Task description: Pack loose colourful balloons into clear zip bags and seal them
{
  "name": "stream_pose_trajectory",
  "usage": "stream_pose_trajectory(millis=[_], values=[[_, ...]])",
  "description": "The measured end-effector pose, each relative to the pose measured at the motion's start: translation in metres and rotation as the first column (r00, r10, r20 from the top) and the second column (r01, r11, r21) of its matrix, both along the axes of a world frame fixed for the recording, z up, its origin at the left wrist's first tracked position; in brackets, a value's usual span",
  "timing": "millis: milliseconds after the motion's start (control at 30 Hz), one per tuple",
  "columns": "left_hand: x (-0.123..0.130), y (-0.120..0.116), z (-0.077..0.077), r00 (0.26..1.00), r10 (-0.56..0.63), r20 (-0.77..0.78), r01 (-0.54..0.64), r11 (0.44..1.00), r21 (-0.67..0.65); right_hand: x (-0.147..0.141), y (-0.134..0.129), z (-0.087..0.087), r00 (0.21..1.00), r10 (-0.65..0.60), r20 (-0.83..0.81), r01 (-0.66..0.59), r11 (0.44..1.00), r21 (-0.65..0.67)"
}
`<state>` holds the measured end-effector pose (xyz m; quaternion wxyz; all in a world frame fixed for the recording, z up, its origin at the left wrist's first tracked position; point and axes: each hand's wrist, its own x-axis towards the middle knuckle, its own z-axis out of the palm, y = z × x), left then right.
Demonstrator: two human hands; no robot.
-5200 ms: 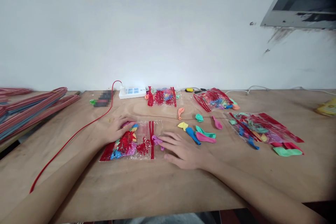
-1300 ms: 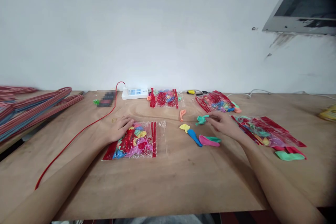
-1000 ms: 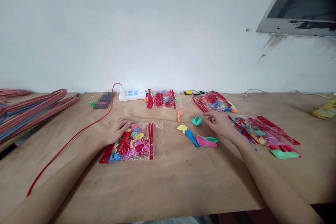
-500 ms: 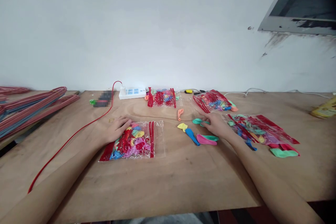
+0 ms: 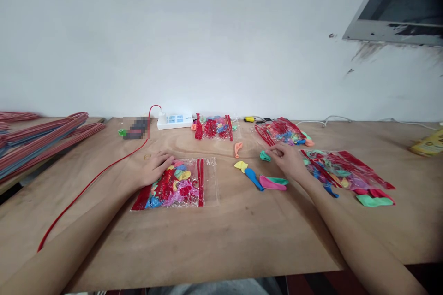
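My left hand [image 5: 156, 168] lies flat, fingers stretched, on the upper left corner of a clear and red plastic bag of balloons [image 5: 176, 185]. My right hand [image 5: 285, 159] pinches the end of a teal-green balloon [image 5: 265, 156] at the table's middle right. Just in front of it, loose on the wood, are a yellow balloon [image 5: 241, 165], a blue balloon [image 5: 254, 179], a pink balloon [image 5: 272, 183] and a green balloon [image 5: 279, 180] partly against the pink one. An orange balloon [image 5: 237, 149] lies farther back.
More balloon bags lie at the back [image 5: 213, 128], back right [image 5: 281, 132] and right [image 5: 348, 170], with balloons poking out. A white power strip [image 5: 175, 121] with a red cord [image 5: 93, 184] stands by the wall. Bundled rods [image 5: 41, 140] lie left; a yellow package [image 5: 429, 143] is far right.
My right hand has drawn its fingers together on the teal-green balloon, whose visible part is now bunched and shorter. The left hand stays on the bag.
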<state>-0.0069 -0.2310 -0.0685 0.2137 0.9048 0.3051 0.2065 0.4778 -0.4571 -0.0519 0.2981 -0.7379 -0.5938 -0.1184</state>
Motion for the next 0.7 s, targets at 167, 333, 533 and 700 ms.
stream_pose_trajectory(millis=[167,333,533,700], values=[[-0.001,0.001,-0.002,1.000,0.009,-0.015,-0.009,1.000,0.001,-0.004,-0.001,0.002,0.992,-0.059,-0.111,0.060,0.998,0.004],[-0.001,0.000,0.000,1.000,0.006,-0.026,-0.005,1.000,0.009,0.001,-0.001,-0.002,0.993,-0.089,0.079,0.101,0.982,-0.159],[-0.001,0.001,-0.002,1.000,-0.004,-0.006,0.004,1.000,0.005,0.001,-0.006,0.004,0.985,0.111,0.130,-0.076,0.965,-0.249],[0.000,0.001,-0.002,1.000,-0.030,0.009,0.030,1.000,0.004,-0.009,-0.009,0.012,0.964,0.229,0.136,-0.166,0.917,-0.362]])
